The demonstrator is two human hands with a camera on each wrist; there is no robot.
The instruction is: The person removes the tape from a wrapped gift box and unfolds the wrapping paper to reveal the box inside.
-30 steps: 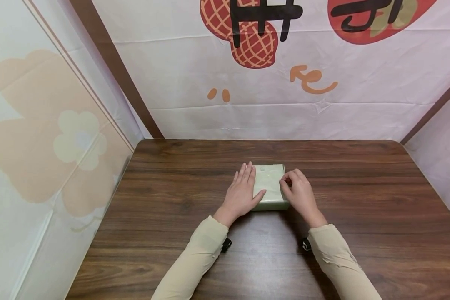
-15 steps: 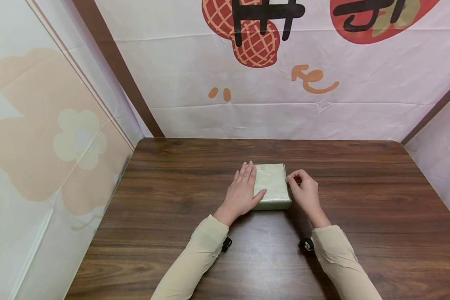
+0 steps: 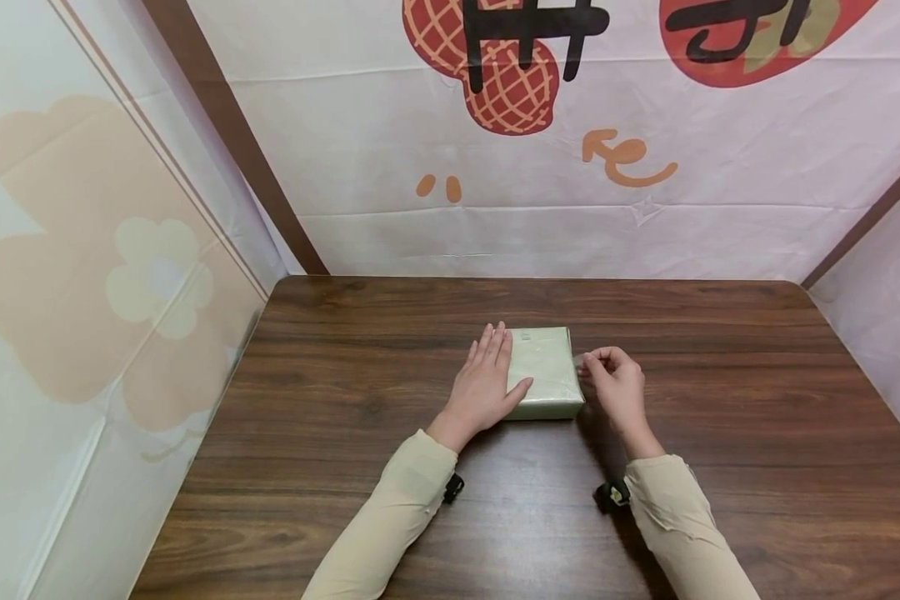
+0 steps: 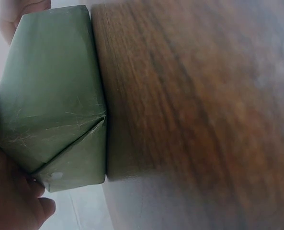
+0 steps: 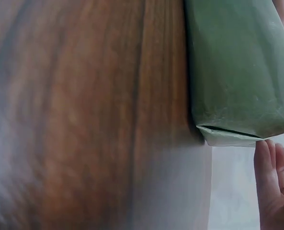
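Observation:
A box-shaped parcel wrapped in pale green paper lies on the wooden table. My left hand rests flat on its left part, fingers straight and thumb spread over the top. At the parcel's right end, my right hand pinches the tip of a thin paper flap between thumb and fingers. A dark slit shows between this flap and the end of the parcel in the right wrist view. The left end, seen in the left wrist view, has a diagonal fold lying closed, with a small whitish spot on it.
The brown wooden table stretches around the parcel on all sides. A printed cloth wall stands right behind its far edge, and another cloth panel runs along the left side. Dark devices sit at both wrists.
My right hand has moved right, from over the parcel's right edge to just beyond it, drawing the flap outward. The left hand has stayed in place.

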